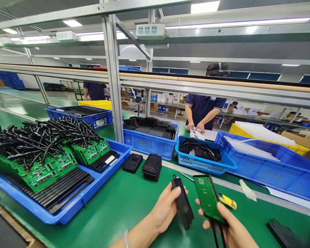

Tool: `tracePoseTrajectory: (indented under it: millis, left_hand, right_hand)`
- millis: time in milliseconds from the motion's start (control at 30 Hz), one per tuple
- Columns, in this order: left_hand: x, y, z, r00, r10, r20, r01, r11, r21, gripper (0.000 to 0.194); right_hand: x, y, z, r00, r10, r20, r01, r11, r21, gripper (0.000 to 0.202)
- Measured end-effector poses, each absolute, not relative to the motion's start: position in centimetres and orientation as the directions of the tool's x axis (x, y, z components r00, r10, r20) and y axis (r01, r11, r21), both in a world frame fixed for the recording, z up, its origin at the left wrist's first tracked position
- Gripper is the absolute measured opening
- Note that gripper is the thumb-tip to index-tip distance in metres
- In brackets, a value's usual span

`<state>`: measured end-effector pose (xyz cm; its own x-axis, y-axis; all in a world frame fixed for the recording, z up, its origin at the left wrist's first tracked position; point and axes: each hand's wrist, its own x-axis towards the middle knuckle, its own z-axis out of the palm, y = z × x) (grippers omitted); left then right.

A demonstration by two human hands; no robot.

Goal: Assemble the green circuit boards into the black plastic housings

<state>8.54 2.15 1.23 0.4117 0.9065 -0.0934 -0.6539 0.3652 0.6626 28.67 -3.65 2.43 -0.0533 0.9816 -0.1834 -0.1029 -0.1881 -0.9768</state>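
My left hand [167, 205] grips a black plastic casing [183, 203], held tilted above the green bench. Close to its right, my right hand [229, 220] is closed on a green circuit board [206, 196] with black cables hanging from its lower end. The board and the casing are apart. Beyond my left hand lie a stack of black casings [152, 167] and a single black casing part [132, 163]. A yellow-handled tool [227, 202] lies partly hidden behind my right hand, and a thin metal rod [186, 176] lies behind the two held parts.
At left, a blue tray [90, 191] holds several cabled circuit boards [43, 172] and black strips. Blue bins [151, 143] of black parts and a blue basket [204, 162] line the back. A black part [284, 234] lies at lower right. A co-worker [204, 110] stands opposite, handling white material.
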Motion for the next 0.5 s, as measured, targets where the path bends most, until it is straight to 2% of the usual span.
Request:
tracePoseTrajectory:
  millis: [67, 133, 233, 367, 500]
  left_hand:
    - [8.6, 1.4, 1.4, 0.446, 0.894, -0.038, -0.646, 0.351, 0.678, 0.064]
    - [8.5, 0.8, 1.5, 0.488, 0.873, 0.020, -0.641, 0.343, 0.686, 0.074]
    - [8.5, 0.5, 1.4, 0.508, 0.856, 0.099, -0.643, 0.300, 0.705, 0.076]
    - [8.6, 0.3, 1.3, 0.491, 0.852, 0.179, -0.660, 0.230, 0.715, 0.081]
    - [8.7, 0.1, 1.3, 0.477, 0.855, 0.201, -0.666, 0.203, 0.718, 0.086]
  right_hand:
    - [28.3, -3.8, 1.7, -0.087, 0.996, -0.032, 0.222, -0.012, -0.975, 0.060]
    - [27.9, -3.7, 0.9, -0.208, 0.969, 0.130, 0.405, 0.207, -0.891, 0.062]
    - [27.6, -3.3, -0.3, -0.337, 0.912, 0.231, 0.463, 0.375, -0.803, 0.064]
    - [27.8, -3.0, -1.2, -0.381, 0.884, 0.270, 0.459, 0.434, -0.775, 0.072]
    - [28.1, -2.9, -1.7, -0.404, 0.867, 0.292, 0.488, 0.475, -0.732, 0.074]
